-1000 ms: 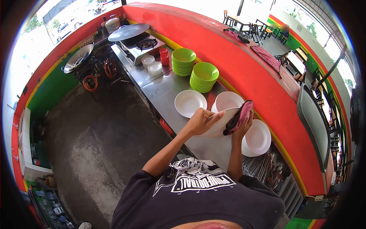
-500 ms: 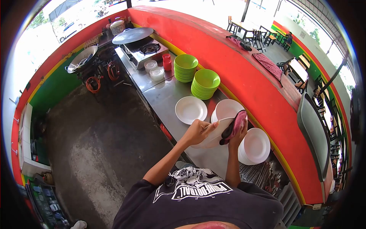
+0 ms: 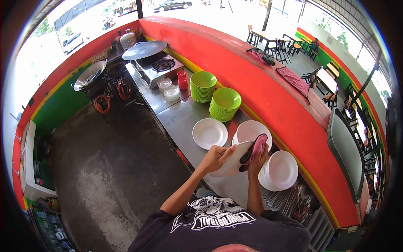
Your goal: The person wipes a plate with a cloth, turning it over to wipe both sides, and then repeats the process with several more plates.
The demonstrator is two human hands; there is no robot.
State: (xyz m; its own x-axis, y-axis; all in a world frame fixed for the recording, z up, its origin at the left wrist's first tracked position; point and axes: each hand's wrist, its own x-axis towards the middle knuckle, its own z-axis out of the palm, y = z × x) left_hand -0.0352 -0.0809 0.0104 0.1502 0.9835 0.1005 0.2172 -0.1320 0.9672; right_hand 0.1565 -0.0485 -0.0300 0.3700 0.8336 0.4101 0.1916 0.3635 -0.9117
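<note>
A white plate point(image 3: 230, 164) is tilted on edge above the steel counter. My left hand point(image 3: 218, 157) grips its left rim, thumb on top. My right hand point(image 3: 257, 161) is closed round a pink and black cloth point(image 3: 255, 150), which lies against the plate's right side. Behind the held plate stands a stack of white bowls or plates point(image 3: 254, 131). To the left of that stack a single white plate point(image 3: 210, 133) lies on the counter. Another white stack point(image 3: 282, 170) stands to the right of my right hand.
Two stacks of green bowls point(image 3: 203, 86) point(image 3: 226, 104) stand farther along the steel counter point(image 3: 172, 117). Beyond are red cups point(image 3: 182, 80), clear containers point(image 3: 171, 93) and a stove point(image 3: 163, 65). A red ledge point(image 3: 235, 59) borders the counter. Cutlery point(image 3: 285, 199) lies at the right.
The view has tilted up slightly, so the counter items sit lower. My right hand and the cloth have shifted a little against the plate; my left hand keeps its hold.
</note>
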